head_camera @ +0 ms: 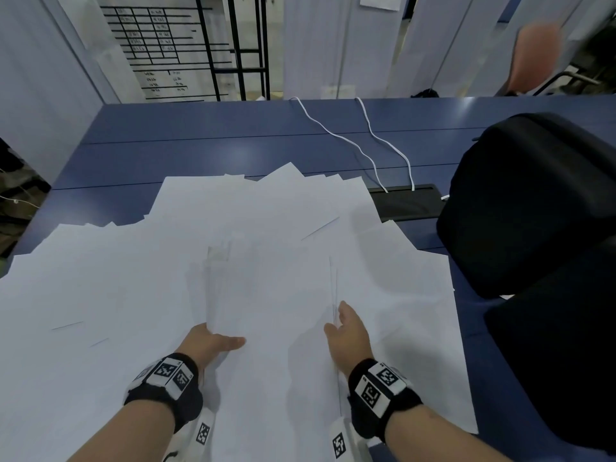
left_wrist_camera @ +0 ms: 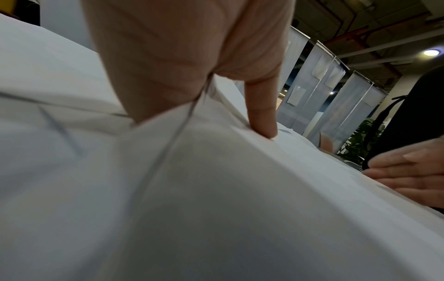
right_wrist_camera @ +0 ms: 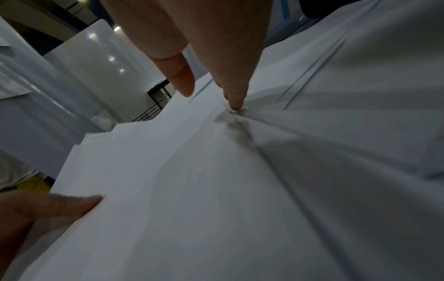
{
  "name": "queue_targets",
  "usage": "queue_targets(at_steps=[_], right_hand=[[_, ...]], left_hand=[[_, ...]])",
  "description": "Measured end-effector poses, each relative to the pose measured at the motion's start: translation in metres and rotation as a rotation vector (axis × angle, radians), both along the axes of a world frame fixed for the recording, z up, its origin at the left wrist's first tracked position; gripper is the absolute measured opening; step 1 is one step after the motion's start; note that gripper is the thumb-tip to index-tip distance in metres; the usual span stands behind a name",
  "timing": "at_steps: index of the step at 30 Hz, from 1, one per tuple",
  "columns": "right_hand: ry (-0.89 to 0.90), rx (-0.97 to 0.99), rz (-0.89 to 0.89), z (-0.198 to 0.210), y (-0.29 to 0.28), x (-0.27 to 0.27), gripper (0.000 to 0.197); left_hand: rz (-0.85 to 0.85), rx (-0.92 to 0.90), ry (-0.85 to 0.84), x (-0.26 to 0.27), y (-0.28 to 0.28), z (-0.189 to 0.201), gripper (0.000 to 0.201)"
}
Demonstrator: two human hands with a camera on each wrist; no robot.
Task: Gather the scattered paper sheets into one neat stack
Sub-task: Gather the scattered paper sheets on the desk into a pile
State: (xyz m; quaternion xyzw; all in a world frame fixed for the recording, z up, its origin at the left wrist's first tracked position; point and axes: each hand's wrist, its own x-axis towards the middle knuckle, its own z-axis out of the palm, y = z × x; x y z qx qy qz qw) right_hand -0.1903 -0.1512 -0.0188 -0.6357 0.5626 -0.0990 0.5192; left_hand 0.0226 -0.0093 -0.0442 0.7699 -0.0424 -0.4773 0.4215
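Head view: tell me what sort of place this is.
Probably an office or partitioned workspace. A blue table spread with paper sheets, white cables running to a desk slot, pale partition panels behind, and an office chair beyond.

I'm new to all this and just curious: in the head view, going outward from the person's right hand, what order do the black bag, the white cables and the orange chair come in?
From the right hand:
1. Black bag, on the table's right side, beside the paper sheets.
2. White cables, running across the far part of the blue table.
3. Orange chair, beyond the table, upper right.
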Motion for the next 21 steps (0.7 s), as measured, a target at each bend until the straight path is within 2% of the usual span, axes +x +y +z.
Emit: queue_targets(at_steps=[4, 7, 9, 12, 14, 17, 19, 21], right_hand=[[-0.048, 0.021, -0.291, -0.002, -0.026, -0.032, 0.059], [-0.084, 0.055, -0.575, -0.006, -0.045, -0.063, 0.066], [-0.085, 0.114, -0.707, -0.009, -0.054, -0.077, 0.052], [-0.128, 0.159, -0.776, -0.009, -0.062, -0.083, 0.002], [-0.154, 0.181, -0.785, -0.012, -0.069, -0.078, 0.008], [-0.251, 0.321, -0.893, -0.013, -0.077, -0.068, 0.011], [-0.246, 0.338, -0.866, -0.014, -0.084, -0.061, 0.004], [-0.219, 0.348, -0.821, -0.017, -0.091, -0.058, 0.016]], left_hand=[[0.018, 0.025, -0.003, 0.001, -0.001, -0.002, 0.057], [0.02, -0.006, 0.016, 0.003, -0.002, -0.004, 0.067], [0.006, -0.008, 0.028, 0.004, -0.002, -0.005, 0.076], [0.023, -0.001, 0.035, 0.003, -0.002, -0.001, 0.057], [0.012, -0.001, 0.033, 0.002, -0.002, 0.0, 0.065], [0.021, 0.008, 0.036, 0.002, -0.002, 0.0, 0.068], [0.03, 0.009, 0.038, 0.005, -0.002, -0.003, 0.08], [0.023, 0.009, 0.028, 0.006, -0.002, -0.007, 0.092]])
